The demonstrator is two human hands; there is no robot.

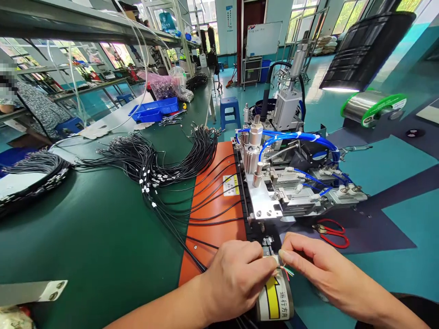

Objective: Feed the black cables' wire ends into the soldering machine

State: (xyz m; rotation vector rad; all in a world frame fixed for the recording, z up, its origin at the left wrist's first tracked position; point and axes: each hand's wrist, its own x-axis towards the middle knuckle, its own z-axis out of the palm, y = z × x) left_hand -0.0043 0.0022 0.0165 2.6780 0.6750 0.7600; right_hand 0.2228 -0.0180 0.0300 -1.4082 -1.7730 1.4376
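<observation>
My left hand (240,278) is closed on a black cable, with its thumb and forefinger pinched near the stripped end. From that end fan out thin coloured wires (288,271), red, green and white among them. My right hand (317,269) is closed just beside them, thumb and forefinger pressed together; what the pinch holds is too small to make out. Beneath the hands is a rounded housing with a yellow arrow label (273,301). Several black cables (212,217) run over the orange plate (202,233) into the edge of the metal machine (260,196).
Red-handled scissors (332,233) lie right of the machine. A large bundle of black cables (147,160) covers the green table's middle, with blue trays (156,109) behind. A solder spool (373,108) and a black lamp (368,50) stand at right. Another person (37,107) is at far left.
</observation>
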